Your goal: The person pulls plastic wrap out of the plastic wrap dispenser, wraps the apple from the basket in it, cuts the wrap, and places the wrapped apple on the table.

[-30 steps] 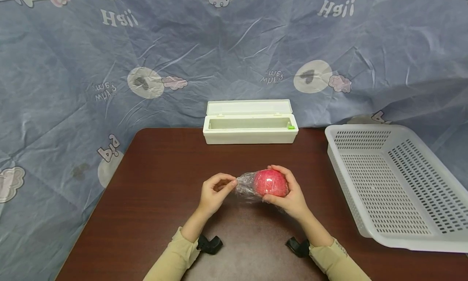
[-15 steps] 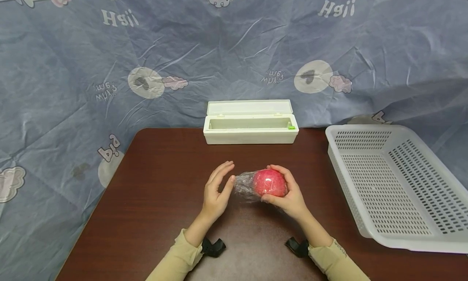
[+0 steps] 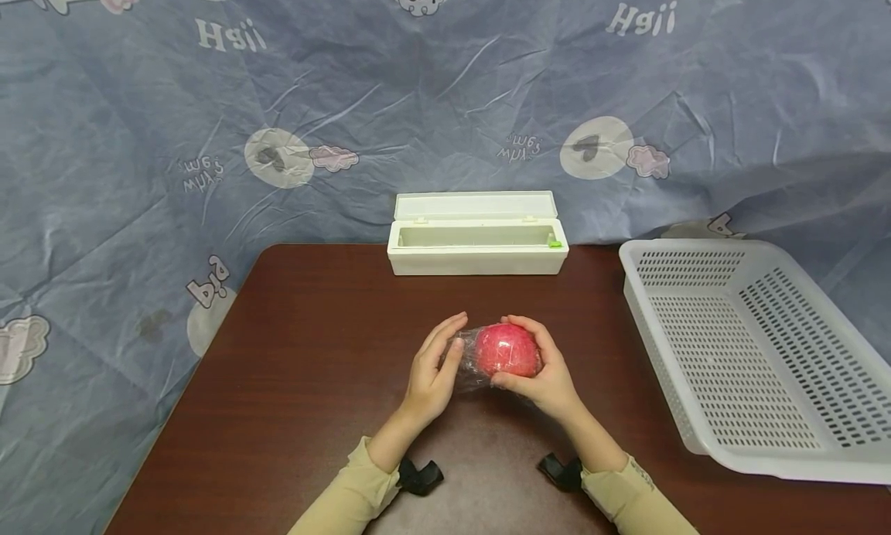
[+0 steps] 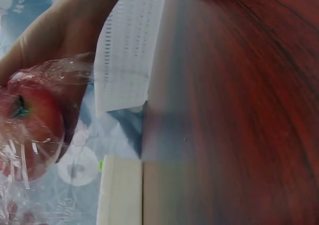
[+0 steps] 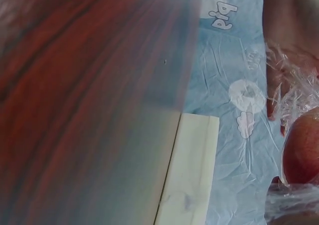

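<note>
A red apple [image 3: 508,349] wrapped in clear cling film [image 3: 469,369] is held up over the middle of the table. My right hand [image 3: 550,384] grips it from the right, fingers behind and thumb in front. On the other side my left hand [image 3: 430,376] has its fingers and thumb extended, right at the loose gathered film. The left wrist view shows the apple's stem end [image 4: 21,108] under crinkled film, with my right hand [image 4: 60,36] behind it. At the right wrist view's edge, film strands [image 5: 294,98] lie against my left palm [image 5: 289,26].
A white cling film box [image 3: 477,260] stands with its lid up at the table's back edge, a green piece at its right end. To the right sits a large white perforated basket [image 3: 668,357]. A blue patterned cloth [image 3: 445,94] hangs behind the brown table [image 3: 278,380].
My left hand has let go of the film's end, straightened its fingers and moved right to the gathered film. My right hand and the apple have shifted slightly left.
</note>
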`<state>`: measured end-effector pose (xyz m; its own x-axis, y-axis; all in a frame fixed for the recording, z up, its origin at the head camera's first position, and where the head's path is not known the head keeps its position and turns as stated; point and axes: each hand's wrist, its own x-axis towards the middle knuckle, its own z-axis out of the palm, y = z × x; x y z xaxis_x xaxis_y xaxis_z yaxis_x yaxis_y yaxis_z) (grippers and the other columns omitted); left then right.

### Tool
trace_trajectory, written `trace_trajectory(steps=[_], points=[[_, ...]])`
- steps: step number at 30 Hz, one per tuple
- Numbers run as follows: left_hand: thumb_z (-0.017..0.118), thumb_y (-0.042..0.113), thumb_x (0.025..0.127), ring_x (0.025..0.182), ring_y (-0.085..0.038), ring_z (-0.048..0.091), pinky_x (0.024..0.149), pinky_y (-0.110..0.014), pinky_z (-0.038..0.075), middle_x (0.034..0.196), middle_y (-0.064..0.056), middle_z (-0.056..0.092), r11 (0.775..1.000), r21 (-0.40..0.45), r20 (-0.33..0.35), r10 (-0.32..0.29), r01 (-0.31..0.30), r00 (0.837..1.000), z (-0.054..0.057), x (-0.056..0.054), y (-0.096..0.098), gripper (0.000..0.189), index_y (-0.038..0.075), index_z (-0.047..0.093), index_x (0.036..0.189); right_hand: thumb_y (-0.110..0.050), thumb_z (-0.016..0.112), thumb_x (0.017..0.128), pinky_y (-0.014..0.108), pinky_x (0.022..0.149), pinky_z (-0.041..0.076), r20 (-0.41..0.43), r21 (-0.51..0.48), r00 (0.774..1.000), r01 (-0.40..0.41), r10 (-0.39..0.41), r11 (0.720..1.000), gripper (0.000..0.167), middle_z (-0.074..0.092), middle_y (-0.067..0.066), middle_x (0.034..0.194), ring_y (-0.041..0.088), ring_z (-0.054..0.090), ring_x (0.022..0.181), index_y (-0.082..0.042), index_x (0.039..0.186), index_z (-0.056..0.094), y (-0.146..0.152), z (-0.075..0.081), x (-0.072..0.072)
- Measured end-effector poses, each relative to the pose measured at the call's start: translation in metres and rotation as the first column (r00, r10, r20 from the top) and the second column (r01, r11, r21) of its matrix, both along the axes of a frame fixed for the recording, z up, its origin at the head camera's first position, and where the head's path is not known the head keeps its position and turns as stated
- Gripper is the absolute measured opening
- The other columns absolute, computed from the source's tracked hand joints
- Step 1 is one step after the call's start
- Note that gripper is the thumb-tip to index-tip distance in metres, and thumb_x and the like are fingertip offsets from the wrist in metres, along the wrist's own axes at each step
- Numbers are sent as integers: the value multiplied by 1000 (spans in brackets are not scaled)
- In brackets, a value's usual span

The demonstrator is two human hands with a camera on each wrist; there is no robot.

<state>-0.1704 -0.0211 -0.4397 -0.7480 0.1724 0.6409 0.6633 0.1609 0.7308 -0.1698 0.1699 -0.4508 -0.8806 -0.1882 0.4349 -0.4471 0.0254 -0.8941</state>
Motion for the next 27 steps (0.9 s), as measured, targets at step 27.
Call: trace_trajectory(steps=[27], points=[[43, -20, 88, 120, -35, 50, 99, -34, 41, 127, -29, 51, 995, 47, -91, -84, 88, 992, -11, 4, 11, 37, -16, 48, 125, 3, 82, 65, 31, 81, 52, -3, -15, 999, -40, 40, 999, 80, 44, 19, 134, 22, 48, 113, -2, 134, 40, -3, -4, 2]])
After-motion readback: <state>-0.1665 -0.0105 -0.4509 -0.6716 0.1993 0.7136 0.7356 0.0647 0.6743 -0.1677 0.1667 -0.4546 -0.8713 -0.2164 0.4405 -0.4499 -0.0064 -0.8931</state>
